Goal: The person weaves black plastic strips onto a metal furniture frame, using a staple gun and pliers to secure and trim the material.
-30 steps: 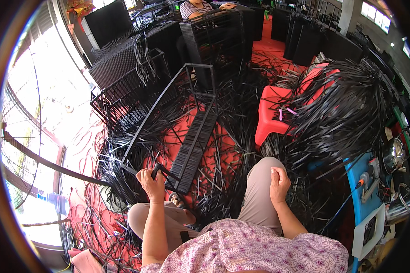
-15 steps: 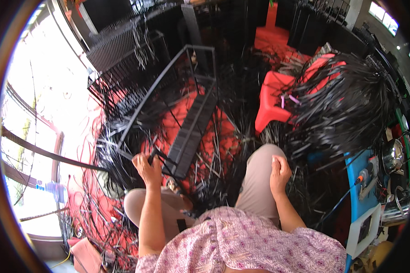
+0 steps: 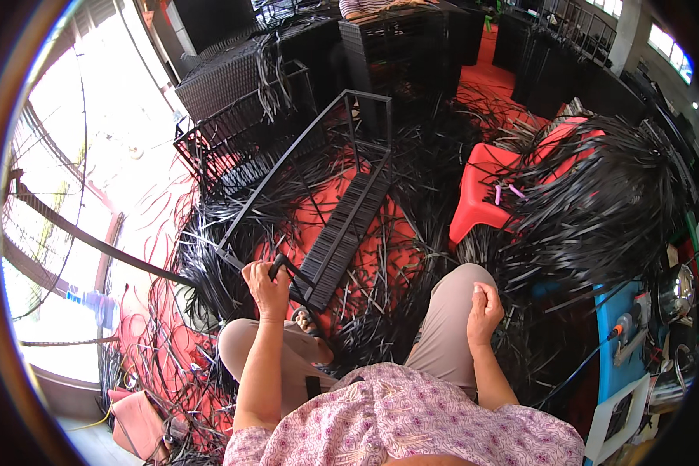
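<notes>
1. Pink bag (image 3: 136,423), at 7 o'clock on the floor (image 3: 318,213): lies among loose black strips, well apart from both hands.
2. Loose black strips (image 3: 202,268), 9 o'clock of the left hand: heaped thick over the red floor and spilling toward the bright window side.
3. Left hand (image 3: 266,286), lower centre: fingers closed around the near corner bar of the black metal frame (image 3: 311,167), thumb over the top.
4. Black metal frame: open, box-like, tilted, running from the left hand up toward 12 o'clock. Its near corner is held; its far end stands among woven black baskets.
5. Woven panel (image 3: 342,233), at 1 o'clock of the left hand: a long, narrow band of black weaving set in the frame's lower side.
6. Right hand (image 3: 483,304), at 3 o'clock of the left hand: rests on the right knee, fingers curled loosely together, holding nothing that can be seen.
7. Red plastic chair (image 3: 481,190), at 12 o'clock of the right hand: partly buried under the big bundle of black strips (image 3: 606,210).
8. Risk, as judged: held at one corner by a single hand, the frame could swing or tip sideways. Strips underfoot may snag its legs, and the free strip ends could catch on the fingers.
</notes>
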A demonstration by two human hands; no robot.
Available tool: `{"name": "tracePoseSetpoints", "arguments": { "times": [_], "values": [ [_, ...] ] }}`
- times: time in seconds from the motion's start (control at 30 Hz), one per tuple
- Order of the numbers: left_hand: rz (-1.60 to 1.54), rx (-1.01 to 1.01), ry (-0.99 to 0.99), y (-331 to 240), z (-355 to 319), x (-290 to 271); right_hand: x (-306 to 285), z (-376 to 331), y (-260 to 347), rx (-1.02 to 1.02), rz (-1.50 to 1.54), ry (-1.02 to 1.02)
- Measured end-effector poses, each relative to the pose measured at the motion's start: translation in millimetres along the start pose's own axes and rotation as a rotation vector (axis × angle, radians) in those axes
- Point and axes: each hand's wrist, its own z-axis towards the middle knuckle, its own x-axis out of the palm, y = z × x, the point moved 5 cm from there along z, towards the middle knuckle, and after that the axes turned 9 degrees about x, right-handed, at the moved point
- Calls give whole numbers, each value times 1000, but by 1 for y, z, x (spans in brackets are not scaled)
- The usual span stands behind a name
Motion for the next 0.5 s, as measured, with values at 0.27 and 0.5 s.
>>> {"name": "tracePoseSetpoints", "arguments": {
  "times": [0.27,0.5],
  "values": [
    [3,20,-25,-1,-1,-2,-4,1,5,-77,-15,-22],
    [5,3,-18,2,-6,-6,-1,-4,5,-83,16,-3]
  ]
}}
